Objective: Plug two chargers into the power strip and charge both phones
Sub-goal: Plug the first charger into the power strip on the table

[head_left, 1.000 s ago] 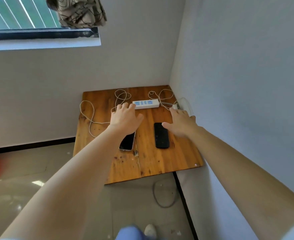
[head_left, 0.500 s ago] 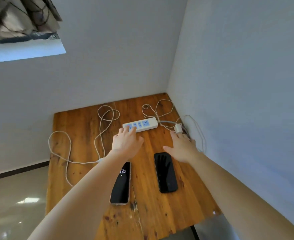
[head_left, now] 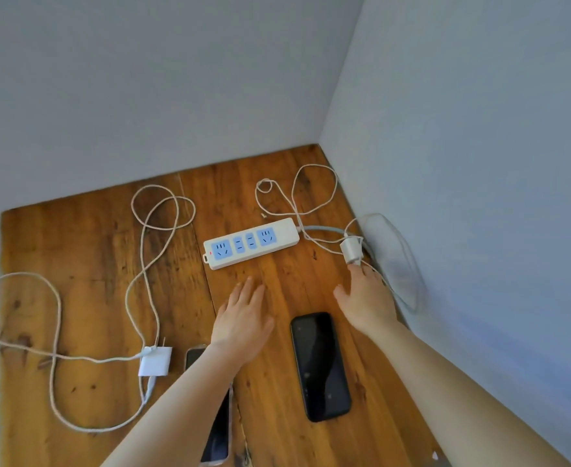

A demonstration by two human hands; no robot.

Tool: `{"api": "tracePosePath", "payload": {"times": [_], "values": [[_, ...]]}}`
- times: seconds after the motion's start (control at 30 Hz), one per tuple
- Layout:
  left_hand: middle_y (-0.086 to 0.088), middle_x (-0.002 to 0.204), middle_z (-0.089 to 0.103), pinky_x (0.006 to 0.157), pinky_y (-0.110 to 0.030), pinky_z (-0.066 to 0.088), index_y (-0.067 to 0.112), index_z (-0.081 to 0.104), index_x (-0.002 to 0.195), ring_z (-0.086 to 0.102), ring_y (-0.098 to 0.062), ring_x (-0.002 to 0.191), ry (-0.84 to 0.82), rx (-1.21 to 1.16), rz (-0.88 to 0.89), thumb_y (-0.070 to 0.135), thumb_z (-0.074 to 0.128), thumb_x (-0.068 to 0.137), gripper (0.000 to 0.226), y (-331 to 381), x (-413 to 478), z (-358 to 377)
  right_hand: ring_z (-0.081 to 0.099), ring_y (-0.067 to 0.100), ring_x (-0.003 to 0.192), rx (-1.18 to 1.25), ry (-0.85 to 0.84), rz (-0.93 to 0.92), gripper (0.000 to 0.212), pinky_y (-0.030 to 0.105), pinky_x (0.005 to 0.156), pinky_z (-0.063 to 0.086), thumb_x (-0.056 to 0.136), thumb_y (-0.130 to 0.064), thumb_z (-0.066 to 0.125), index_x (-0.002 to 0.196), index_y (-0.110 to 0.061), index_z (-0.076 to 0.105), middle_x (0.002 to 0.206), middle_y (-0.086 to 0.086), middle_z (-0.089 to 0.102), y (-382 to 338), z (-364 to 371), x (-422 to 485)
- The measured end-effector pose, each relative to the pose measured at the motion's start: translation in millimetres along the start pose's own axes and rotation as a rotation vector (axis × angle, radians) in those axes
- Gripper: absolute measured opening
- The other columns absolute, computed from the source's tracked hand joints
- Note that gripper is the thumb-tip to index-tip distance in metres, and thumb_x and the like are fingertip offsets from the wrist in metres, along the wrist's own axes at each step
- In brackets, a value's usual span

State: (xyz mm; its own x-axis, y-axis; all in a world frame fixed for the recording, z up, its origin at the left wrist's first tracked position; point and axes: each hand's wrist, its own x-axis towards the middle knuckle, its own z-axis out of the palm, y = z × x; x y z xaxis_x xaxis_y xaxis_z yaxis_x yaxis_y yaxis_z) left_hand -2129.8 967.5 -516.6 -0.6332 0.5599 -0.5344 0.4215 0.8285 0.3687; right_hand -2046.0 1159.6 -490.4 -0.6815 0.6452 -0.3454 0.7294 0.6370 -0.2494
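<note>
Head view: both hands flat, fingers spread, holding nothing. Left hand (head_left: pixel 243 318) near power strip (head_left: pixel 251 242). Right hand (head_left: pixel 366 301) touching charger (head_left: pixel 351 251). Black phone (head_left: pixel 321 365) between arms.

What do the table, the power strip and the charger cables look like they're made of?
Table: apparently solid wood planks, with visible grain, knots and a warm glossy varnish. Power strip: smooth matte white plastic, it seems, with light blue socket faces. Charger cables: pale and slightly textured, possibly braided fabric sheathing, though too fine to confirm; their adapters look like glossy white plastic.
</note>
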Motion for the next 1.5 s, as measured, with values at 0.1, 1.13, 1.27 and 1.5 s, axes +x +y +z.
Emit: {"api": "tracePosePath", "payload": {"times": [0.1,1.13,1.27,1.5], "values": [[0.001,0.162,-0.011,0.118,-0.039,0.004,0.026,0.001,0.154,-0.012,-0.021,0.148,0.01,0.029,-0.007,0.049,0.03,0.098,0.067,0.4,8.8,13.2,0.061,0.023,0.103,0.041,0.149,-0.002,0.039,0.029,0.077,0.055,0.091,-0.022,0.056,0.127,-0.01,0.05,0.123,0.011,0.056,10.4,5.2,18.1],[0.001,0.163,0.001,0.118,-0.042,0.021,0.034,-0.001,0.152,0.002,-0.023,0.149,0.015,-0.247,0.003,0.005,0.051,0.088,0.088,66.9,23.1,-13.1,0.053,0.008,0.061,0.872,-0.343,0.21,0.026,0.017,0.052,0.041,0.084,-0.028,0.068,0.103,-0.01,0.066,0.075,0.004,0.059,0.0,-72.9,4.6],[0.008,0.162,-0.004,0.119,-0.047,0.014,0.042,0.001,0.15,-0.008,-0.017,0.148,-0.015,-0.314,0.266,-0.003,0.053,0.078,0.099,96.6,28.3,-8.6,0.051,0.014,0.065,1.412,-0.471,0.154,0.023,0.022,0.05,0.041,0.075,-0.016,0.066,0.097,-0.008,0.068,0.086,0.015,0.056,-3.8,-93.9,3.4],[-0.003,0.16,-0.017,0.115,-0.043,-0.013,0.027,-0.006,0.152,-0.03,-0.021,0.14,0.324,-0.072,-0.1,0.025,0.041,0.097,0.073,55.2,42.0,-17.0,0.066,0.02,0.09,1.078,-0.315,0.157,0.032,0.029,0.077,0.052,0.081,-0.022,0.072,0.111,-0.013,0.063,0.105,0.009,0.069,-46.9,-69.8,48.1]]}}
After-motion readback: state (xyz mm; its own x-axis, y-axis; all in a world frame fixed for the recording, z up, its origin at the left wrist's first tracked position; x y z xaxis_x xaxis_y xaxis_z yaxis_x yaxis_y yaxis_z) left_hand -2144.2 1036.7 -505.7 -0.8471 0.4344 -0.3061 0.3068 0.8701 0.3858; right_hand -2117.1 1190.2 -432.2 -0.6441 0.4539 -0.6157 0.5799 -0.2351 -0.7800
